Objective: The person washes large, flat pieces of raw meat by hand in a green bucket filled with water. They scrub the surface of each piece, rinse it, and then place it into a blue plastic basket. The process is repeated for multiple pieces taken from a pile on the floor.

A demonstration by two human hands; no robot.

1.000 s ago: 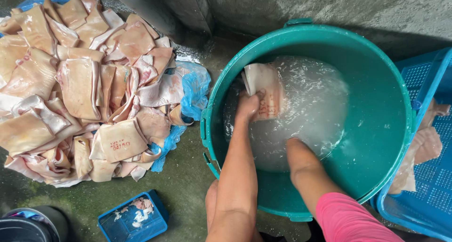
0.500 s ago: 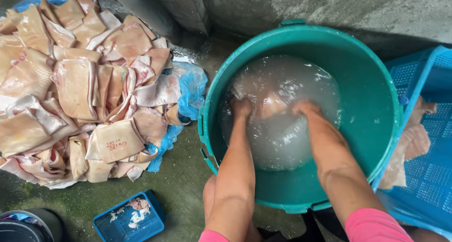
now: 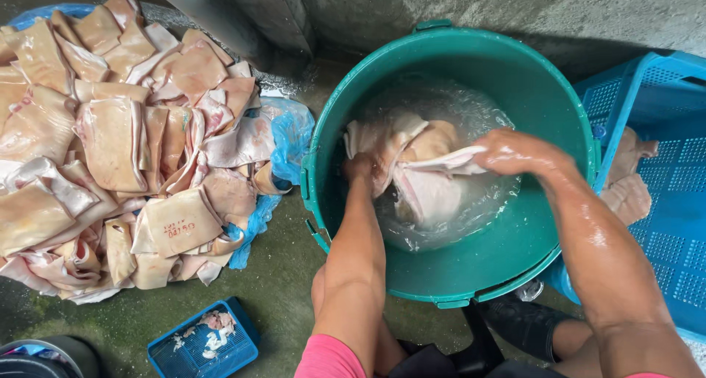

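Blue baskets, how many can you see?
2. A big blue crate stands right of the green tub, holding some pale pieces. A small blue basket sits on the floor at the bottom left. Others may be outside the view.

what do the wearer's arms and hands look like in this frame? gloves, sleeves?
No gloves: the left hand and right hand are bare and wet, the forearms glistening with water. Both forearms are uncovered, with no watch or jewellery visible. A pink sleeve shows at the bottom edge on the left arm; a sliver of pink also edges the right arm.
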